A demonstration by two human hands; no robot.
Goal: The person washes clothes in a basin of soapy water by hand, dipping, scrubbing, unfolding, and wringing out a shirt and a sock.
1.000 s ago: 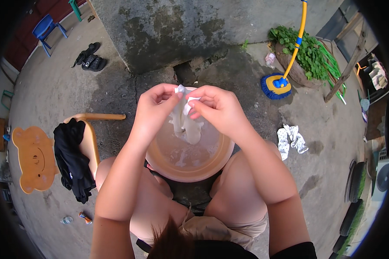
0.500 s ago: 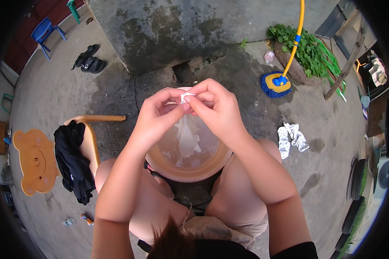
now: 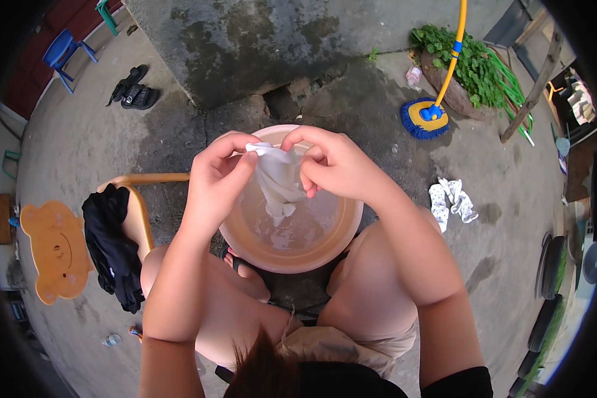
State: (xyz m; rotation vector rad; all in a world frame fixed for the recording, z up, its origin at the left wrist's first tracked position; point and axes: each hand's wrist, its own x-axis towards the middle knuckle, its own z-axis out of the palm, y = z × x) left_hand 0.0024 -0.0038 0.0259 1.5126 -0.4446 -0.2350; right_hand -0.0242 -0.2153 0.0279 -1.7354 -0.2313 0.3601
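A white sock [image 3: 278,178], its cloth bunched, hangs from my hands over a round, pale orange basin [image 3: 292,260] with cloudy water in it. My left hand [image 3: 227,159] pinches the sock's upper edge between thumb and fingers. On the other side, my right hand [image 3: 325,161] has its index finger bent onto the top edge, and its remaining fingers curl by the sock's right side. The lower end of the cloth reaches down close to the water; whether it touches is hard to make out. The basin stands between my bare legs.
Dotted white socks [image 3: 452,201] lie on the concrete at right. A yellow-handled mop [image 3: 426,118] stands beyond them, beside a leafy plant [image 3: 474,69]. At left, black clothing [image 3: 109,245] drapes over a bear-shaped chair [image 3: 54,252]. Black sandals [image 3: 136,89] sit near a grey wall [image 3: 259,46].
My hands have moved apart, the left one outward to the left. The sock has been raised and spread between them; earlier it hung narrow from fingertips held together.
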